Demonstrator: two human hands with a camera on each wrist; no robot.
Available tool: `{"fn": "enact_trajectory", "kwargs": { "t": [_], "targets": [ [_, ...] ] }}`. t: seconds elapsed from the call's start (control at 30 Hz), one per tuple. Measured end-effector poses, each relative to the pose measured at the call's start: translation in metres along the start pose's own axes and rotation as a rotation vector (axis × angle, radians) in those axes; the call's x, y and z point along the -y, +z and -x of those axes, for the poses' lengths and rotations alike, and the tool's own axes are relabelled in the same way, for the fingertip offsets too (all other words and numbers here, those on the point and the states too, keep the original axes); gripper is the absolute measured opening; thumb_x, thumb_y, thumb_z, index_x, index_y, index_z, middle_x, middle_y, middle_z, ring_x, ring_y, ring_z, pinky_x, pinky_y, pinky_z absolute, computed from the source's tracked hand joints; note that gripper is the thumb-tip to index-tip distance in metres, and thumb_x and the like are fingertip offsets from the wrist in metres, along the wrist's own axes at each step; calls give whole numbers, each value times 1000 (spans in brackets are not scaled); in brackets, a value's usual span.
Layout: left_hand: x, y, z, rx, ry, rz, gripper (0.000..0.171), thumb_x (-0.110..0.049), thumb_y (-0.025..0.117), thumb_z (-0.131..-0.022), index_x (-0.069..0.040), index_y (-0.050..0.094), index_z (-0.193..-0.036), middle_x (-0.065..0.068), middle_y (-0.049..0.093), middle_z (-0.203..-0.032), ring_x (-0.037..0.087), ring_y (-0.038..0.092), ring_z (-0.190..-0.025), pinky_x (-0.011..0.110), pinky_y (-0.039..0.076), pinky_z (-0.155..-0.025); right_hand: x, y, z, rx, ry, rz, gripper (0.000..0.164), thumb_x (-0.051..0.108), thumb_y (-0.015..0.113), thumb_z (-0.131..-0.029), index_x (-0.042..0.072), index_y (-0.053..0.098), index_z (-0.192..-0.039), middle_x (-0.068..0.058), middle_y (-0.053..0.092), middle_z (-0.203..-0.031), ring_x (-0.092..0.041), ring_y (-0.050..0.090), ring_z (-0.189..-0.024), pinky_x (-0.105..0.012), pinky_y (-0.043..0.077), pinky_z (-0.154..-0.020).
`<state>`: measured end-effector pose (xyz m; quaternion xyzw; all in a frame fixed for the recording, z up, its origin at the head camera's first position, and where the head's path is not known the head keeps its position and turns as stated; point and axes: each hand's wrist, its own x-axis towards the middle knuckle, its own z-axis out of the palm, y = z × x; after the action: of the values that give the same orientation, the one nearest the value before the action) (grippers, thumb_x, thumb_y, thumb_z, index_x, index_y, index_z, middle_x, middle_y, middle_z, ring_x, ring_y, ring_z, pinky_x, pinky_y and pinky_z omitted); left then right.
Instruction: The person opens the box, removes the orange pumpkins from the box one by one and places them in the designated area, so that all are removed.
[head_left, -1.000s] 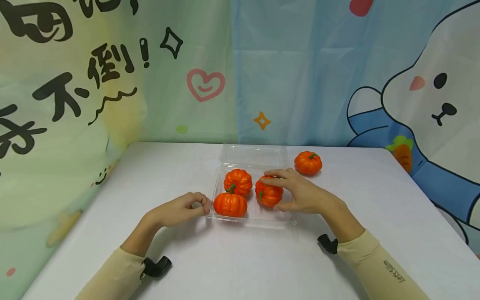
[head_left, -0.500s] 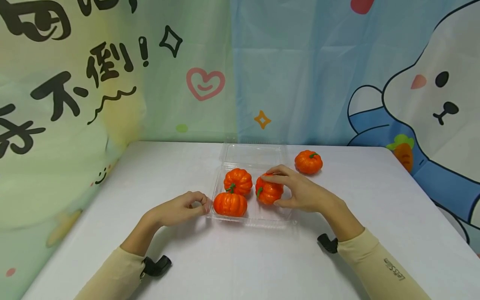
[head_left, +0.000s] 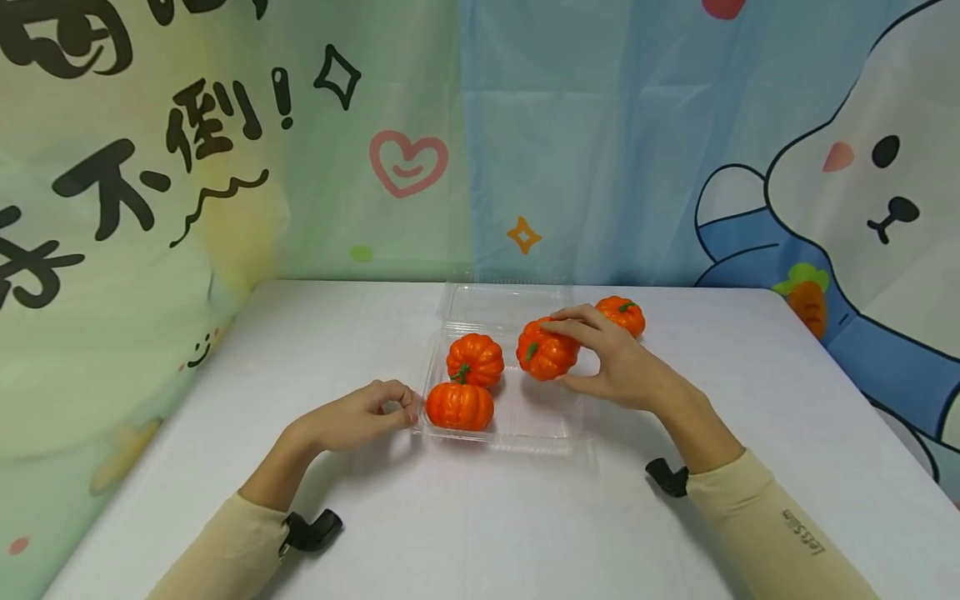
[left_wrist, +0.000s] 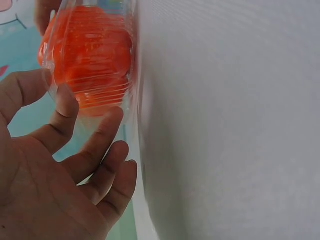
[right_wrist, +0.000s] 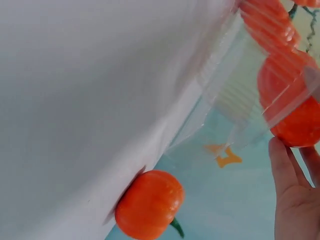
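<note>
My right hand [head_left: 618, 360] grips a small orange toy pumpkin [head_left: 546, 350] with a green stem, raised above the right part of a clear plastic container [head_left: 525, 427]. Thumb and fingers lie on opposite sides of it. Inside the container's left part sit two more toy pumpkins, one at the back [head_left: 476, 360] and one in front [head_left: 459, 407]. My left hand [head_left: 360, 417] pinches the container's front left edge, and the left wrist view shows its thumb and index fingertip at the clear wall [left_wrist: 95, 65]. The remaining fingers are loosely bent.
Behind the right hand, another toy pumpkin [head_left: 624, 315] lies on the white table [head_left: 480, 517], right of the container; the right wrist view shows this loose pumpkin [right_wrist: 150, 205] too. The open clear lid [head_left: 506, 302] lies toward the back edge. A printed cloth [head_left: 585, 142] hangs behind.
The right hand has lifted the pumpkin from the container's right part, up and slightly right and back. The left hand stays at the container's edge. The head view has tilted slightly.
</note>
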<state>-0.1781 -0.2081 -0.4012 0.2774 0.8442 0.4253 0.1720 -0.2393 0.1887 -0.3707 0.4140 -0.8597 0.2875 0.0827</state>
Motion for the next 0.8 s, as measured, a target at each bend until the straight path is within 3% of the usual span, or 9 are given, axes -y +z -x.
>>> {"fn": "enact_trajectory", "kwargs": {
  "t": [0.23,0.4,0.5,0.7,0.8],
  "targets": [
    [0,0,-1,2,-8,-3,15,-15,54,-101,-7,66,-97,4,65,-107,25,53,-112,40,41,-98,-8,-9,5,-84,-39,37,69,15,90,-80,15,59,-141,-8,51,-144,-26,50,-131,-44,54,-98],
    [-3,-2,1,11,-11,-7,16,-17,54,-101,-7,66,-98,3,65,-108,24,52,-111,38,42,-96,-13,-18,6,-146,-83,52,71,11,91,-77,10,59,-140,-10,53,-142,-26,53,-128,-19,50,-96],
    [-2,-2,3,9,-22,-17,16,-17,54,-101,-7,66,-98,2,64,-109,24,52,-112,37,42,-97,-16,-22,7,-167,-75,52,71,10,92,-76,9,59,-139,-10,54,-140,-26,55,-126,-11,44,-97],
    [-2,-2,1,13,-11,-10,16,-17,55,-101,-6,66,-99,3,64,-107,24,53,-110,39,42,-98,-24,-31,11,-206,-31,24,70,6,91,-75,7,60,-138,-10,54,-138,-27,56,-124,-11,43,-98],
    [0,-2,-1,13,-6,-6,16,-17,55,-101,-6,66,-98,3,64,-107,24,53,-110,39,42,-98,-30,-32,13,-212,-11,9,71,5,91,-76,7,59,-139,-10,54,-138,-27,56,-124,-19,49,-97]
  ]
}}
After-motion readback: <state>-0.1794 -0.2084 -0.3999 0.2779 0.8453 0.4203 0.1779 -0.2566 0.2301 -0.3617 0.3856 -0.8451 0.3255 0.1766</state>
